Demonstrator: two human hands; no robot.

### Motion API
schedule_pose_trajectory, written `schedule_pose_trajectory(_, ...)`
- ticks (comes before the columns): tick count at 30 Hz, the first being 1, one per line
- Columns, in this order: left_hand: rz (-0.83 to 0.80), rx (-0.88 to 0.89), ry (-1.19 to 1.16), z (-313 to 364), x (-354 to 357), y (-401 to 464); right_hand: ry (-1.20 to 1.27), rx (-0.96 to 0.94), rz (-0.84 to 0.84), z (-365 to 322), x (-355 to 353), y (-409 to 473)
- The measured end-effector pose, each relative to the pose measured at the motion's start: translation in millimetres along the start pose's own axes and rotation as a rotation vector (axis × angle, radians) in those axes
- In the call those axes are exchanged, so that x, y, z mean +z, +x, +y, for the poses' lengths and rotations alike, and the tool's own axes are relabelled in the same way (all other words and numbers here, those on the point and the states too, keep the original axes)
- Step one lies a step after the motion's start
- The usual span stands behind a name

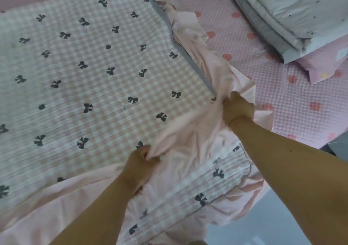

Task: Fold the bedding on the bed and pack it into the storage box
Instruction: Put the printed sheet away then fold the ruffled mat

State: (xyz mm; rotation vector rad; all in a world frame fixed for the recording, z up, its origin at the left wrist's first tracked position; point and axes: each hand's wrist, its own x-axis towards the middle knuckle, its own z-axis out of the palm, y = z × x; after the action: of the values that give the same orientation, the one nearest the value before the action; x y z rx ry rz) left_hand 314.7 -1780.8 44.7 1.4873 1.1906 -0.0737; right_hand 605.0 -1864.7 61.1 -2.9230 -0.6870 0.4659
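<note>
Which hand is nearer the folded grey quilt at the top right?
Right. The right hand grips pink fabric below-left of the folded grey quilt; the left hand is farther down-left.

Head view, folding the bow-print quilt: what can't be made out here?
- Storage box: nowhere in the head view, so its place cannot be told.
- Bow-print quilt: cut off by the left and bottom edges; full extent unknown.
- Left hand and right hand: fingertips buried in the pink ruffle they grip.
- Folded grey quilt: cut off by the top and right edges.
- Small stitched mark near the quilt's middle: too blurred to read.
</note>
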Motion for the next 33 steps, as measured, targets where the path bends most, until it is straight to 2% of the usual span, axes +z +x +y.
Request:
schedule_pose_trajectory(1,0.144,0.032,-0.003,3,-3,5,0.045,0.050,0.083,-1,-2,3)
schedule_pose_trajectory(3,0.384,0.109,0.230,1,-5,12,-0.024,-0.009,0.156,-3,-1,-1)
schedule_pose_trajectory(5,0.532,0.215,0.514,-12,-1,13,-0.135,-0.264,0.221,-7,4,-12)
schedule_pose_trajectory(6,0.564,0.288,0.624,-16,3,9,-0.215,-0.408,0.186,-10,8,-19)
schedule_pose_trajectory(7,0.551,0.362,0.702,-20,9,3,-0.318,-0.526,0.076,-10,15,-24)
schedule_pose_trajectory(8,0.491,0.432,0.759,-24,14,-4,-0.408,-0.602,-0.073,-11,22,-30)
schedule_pose_trajectory(10,0.271,0.484,0.810,-34,22,-16,-0.503,-0.576,-0.320,-7,31,-39)
schedule_pose_trajectory(12,0.125,0.471,0.857,-43,24,-28,-0.470,-0.561,-0.345,2,32,-44)
schedule_pose_trajectory(14,0.063,0.477,0.921,-53,25,-37,-0.434,-0.716,-0.293,9,34,-47)
schedule_pose_trajectory(17,-0.002,0.460,0.997,-68,30,-41,-0.507,-0.801,-0.398,7,32,-49)
schedule_pose_trajectory(20,-0.091,0.335,0.932,-59,31,-40,-0.650,-0.750,-0.517,0,31,-57)
schedule_pose_trajectory(22,-0.237,0.251,0.888,-52,32,-40,-0.696,-0.685,-0.620,0,28,-63)
schedule_pose_trajectory(25,-0.380,0.266,0.875,-49,36,-44,-0.745,-0.532,-0.732,16,28,-70)
schedule_pose_trajectory(30,-0.525,0.331,0.880,-54,49,-51,-0.710,-0.257,-0.808,42,27,-85)
schedule_pose_trajectory(33,-0.636,0.260,0.729,-62,55,-61,-0.761,-0.237,-0.901,41,26,-97)
